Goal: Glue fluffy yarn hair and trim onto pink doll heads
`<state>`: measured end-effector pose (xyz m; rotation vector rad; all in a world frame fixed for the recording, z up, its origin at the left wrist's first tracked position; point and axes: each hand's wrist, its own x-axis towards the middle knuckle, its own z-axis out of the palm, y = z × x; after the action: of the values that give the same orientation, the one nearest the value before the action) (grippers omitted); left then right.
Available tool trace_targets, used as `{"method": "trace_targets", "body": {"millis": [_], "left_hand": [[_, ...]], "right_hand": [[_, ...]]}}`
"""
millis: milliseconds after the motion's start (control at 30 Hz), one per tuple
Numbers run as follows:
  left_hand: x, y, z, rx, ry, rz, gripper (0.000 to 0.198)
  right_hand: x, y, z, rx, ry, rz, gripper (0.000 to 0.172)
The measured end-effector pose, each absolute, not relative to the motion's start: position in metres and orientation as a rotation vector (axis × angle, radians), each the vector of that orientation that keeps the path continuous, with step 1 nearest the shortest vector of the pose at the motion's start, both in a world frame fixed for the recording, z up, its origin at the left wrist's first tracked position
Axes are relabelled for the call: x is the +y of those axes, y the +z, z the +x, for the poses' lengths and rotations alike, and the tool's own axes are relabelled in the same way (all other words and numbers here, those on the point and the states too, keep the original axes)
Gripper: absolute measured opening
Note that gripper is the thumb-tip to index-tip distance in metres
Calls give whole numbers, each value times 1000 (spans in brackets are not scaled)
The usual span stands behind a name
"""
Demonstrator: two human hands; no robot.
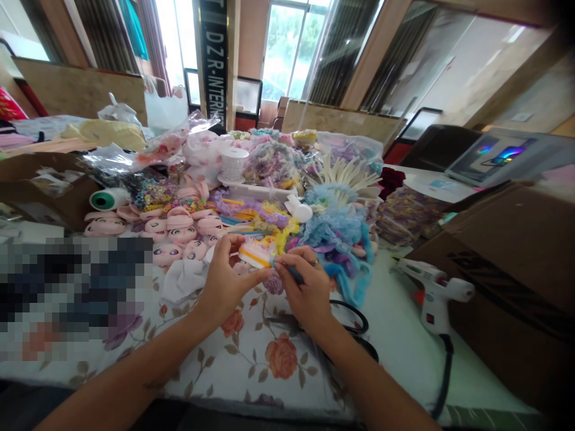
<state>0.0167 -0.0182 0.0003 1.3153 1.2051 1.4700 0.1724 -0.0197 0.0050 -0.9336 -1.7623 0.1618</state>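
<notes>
My left hand (224,272) is closed on the near side of a small white and pink piece with an orange-yellow stripe (255,251), pinching it between thumb and fingers. At the piece's right edge, my right hand (305,281) is closed round a dark, slim pen-like tool (295,275); its exact kind is unclear. The tool's front end meets the piece, partly covered by my fingers. Below my right wrist lie black-handled scissors (359,326), partly hidden by my forearm. Crumpled white cloth (182,280) rests left of my left hand.
Several pink doll heads (182,230) lie behind my hands. Blue frilly trim (335,221) is heaped behind my right hand. A white glue gun (433,293) stands at right against a cardboard box (507,281). Spools (233,163) and plastic bags fill the back.
</notes>
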Motion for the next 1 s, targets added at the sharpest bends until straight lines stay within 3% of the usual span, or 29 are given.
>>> {"method": "trace_targets", "body": {"millis": [400,700,1000], "left_hand": [[-14,2,19,972,1405,993,55],[-11,6,14,620,1299,680,44],[-10,8,14,660,1270,588,44]], "right_hand": [[-24,5,166,-1682,88,-983,6],[-33,5,165,-1593,82,-979,19],[-32,7,170,-1642,93,-1081,16]]}}
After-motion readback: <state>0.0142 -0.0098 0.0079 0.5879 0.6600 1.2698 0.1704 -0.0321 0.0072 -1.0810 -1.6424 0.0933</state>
